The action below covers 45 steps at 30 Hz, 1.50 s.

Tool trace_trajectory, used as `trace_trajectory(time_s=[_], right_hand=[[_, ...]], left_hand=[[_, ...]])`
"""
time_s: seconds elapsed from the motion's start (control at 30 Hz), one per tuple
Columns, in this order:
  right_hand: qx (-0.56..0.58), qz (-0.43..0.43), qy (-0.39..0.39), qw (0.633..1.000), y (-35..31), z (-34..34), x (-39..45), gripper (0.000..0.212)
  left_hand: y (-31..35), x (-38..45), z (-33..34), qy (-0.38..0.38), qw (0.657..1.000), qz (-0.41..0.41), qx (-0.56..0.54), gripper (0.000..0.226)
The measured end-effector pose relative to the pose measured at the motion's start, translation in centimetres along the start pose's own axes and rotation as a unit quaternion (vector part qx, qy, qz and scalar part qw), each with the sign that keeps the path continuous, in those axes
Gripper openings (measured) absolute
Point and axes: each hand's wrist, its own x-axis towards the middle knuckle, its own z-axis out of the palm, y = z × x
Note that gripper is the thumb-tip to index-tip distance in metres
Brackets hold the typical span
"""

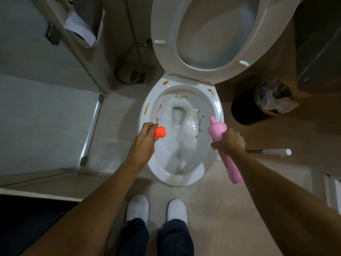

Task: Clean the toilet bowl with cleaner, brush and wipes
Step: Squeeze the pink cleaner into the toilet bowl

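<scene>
The white toilet bowl (pixel 212 100) stands open below me, seat and lid (pixel 166 24) raised. Brown-yellow smears dot its rim and inner wall. My right hand (pixel 230 142) grips a pink cleaner bottle (pixel 217 129) around its middle, nozzle pointing up and away over the bowl's right rim. My left hand (pixel 145 135) pinches the bottle's orange cap (pixel 159 132) over the bowl's left rim. A brush handle (pixel 273 152), dark with a white end, shows behind my right forearm; its head is hidden.
A black waste bin (pixel 245 111) lined with a bag stands right of the toilet. A toilet-paper holder (pixel 81 28) hangs on the left wall, with a spray hose (pixel 137 52) and floor drain (pixel 138 76) below. A shower threshold lies left. My white slippers (pixel 137 206) stand on the tiles.
</scene>
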Motion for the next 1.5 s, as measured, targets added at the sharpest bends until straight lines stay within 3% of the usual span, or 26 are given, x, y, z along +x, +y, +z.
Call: trace_trajectory(time_s=[0.33, 0.77, 1.0, 1.23, 1.37, 1.5], right_hand=[[0.098, -0.135, 0.052, 0.985, -1.6, 2.9, -5.6, 0.096], [0.200, -0.333, 0.123, 0.913, -4.5, 3.7, -9.5, 0.098], [0.251, -0.372, 0.095, 0.889, -6.3, 3.5, -11.1, 0.109], [0.267, -0.381, 0.078, 0.882, -8.0, 4.3, -12.7, 0.116], [0.286, -0.391, 0.081, 0.871, -8.9, 4.7, -13.6, 0.114], [0.289, -0.413, 0.074, 0.861, -9.9, 4.6, -15.0, 0.115]], left_hand=[[2.1, 0.1, -2.4, -0.008, 0.999, 0.050, -0.003, 0.045], [4.0, 0.7, -6.8, -0.027, 0.993, 0.114, -0.011, 0.043], [4.1, -0.2, -8.0, -0.057, 0.979, 0.189, 0.042, 0.049], [3.8, -1.6, -10.1, -0.100, 0.978, 0.185, 0.003, 0.063], [3.4, -3.1, -11.6, -0.068, 0.988, 0.140, -0.010, 0.067], [2.5, -5.5, -11.9, 0.023, 0.988, 0.153, 0.018, 0.047]])
